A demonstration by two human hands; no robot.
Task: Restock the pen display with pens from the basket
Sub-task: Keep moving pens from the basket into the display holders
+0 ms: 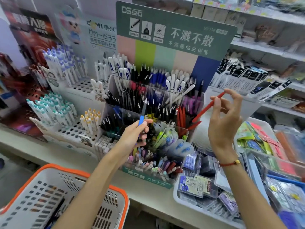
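At the lower left we see a white basket [41,195] with an orange rim, a dark pen lying in its bottom. Behind it on the shelf stand white racks of blue-capped and teal-capped pens, under a card reading "MM-633" [102,36] beside a cartoon figure. Our left hand [134,133] is curled around a blue pen [142,115], whose silver clip end points up toward the middle tiers of the pen display [148,103]. That tiered clear display is crowded with black, blue, white and red pens, and its green header card [175,30] carries a "DS" logo, large Chinese characters, and a small code that is too blurred to read. Our right hand [225,116] pinches a red pen [207,107] between thumb and forefinger, the other fingers spread loose; the pen slants down toward the red pens in the display's right side. A red cord bracelet [228,164] circles that wrist. Farther right, trays [181,198] hold small packaged stationery.
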